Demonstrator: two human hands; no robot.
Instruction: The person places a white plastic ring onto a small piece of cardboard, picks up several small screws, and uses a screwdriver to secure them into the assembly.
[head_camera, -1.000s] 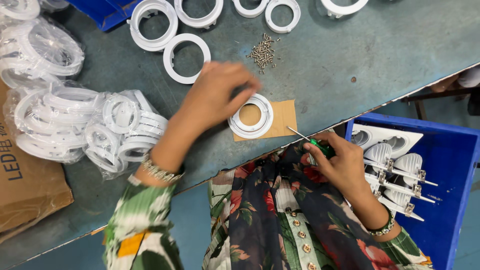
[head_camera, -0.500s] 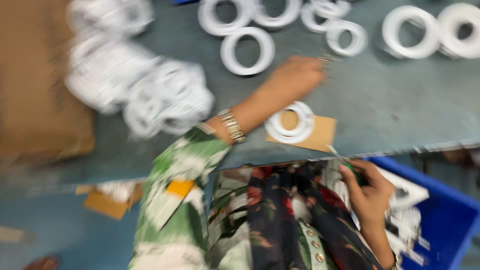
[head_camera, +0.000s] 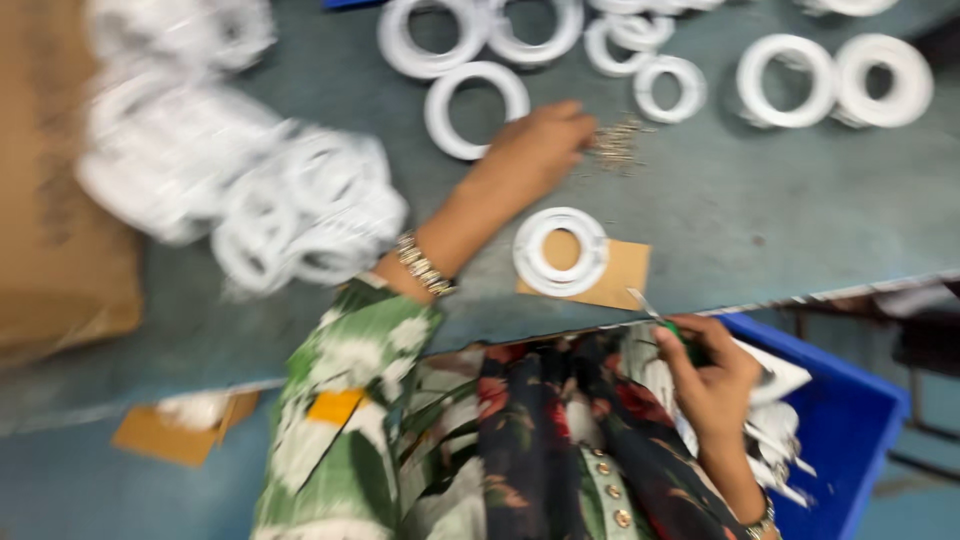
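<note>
My left hand (head_camera: 540, 150) is stretched out over the grey-green table (head_camera: 760, 220), fingertips at a small heap of metal screws (head_camera: 617, 143); whether it holds any is blurred. A white plastic ring (head_camera: 560, 252) lies on a brown cardboard square (head_camera: 620, 275) just below that hand. My right hand (head_camera: 710, 385) stays close to my lap at the table's near edge, closed on a green-handled screwdriver (head_camera: 668, 325) whose tip points toward the cardboard.
Several loose white rings (head_camera: 476, 105) lie along the far side of the table. Bagged white rings (head_camera: 300, 205) are piled at the left beside a brown carton (head_camera: 55, 230). A blue bin (head_camera: 850, 420) with white parts stands at the right.
My left hand left the ring on the cardboard and reached farther out to the screw heap. The view swung left. My right hand kept the screwdriver near my lap.
</note>
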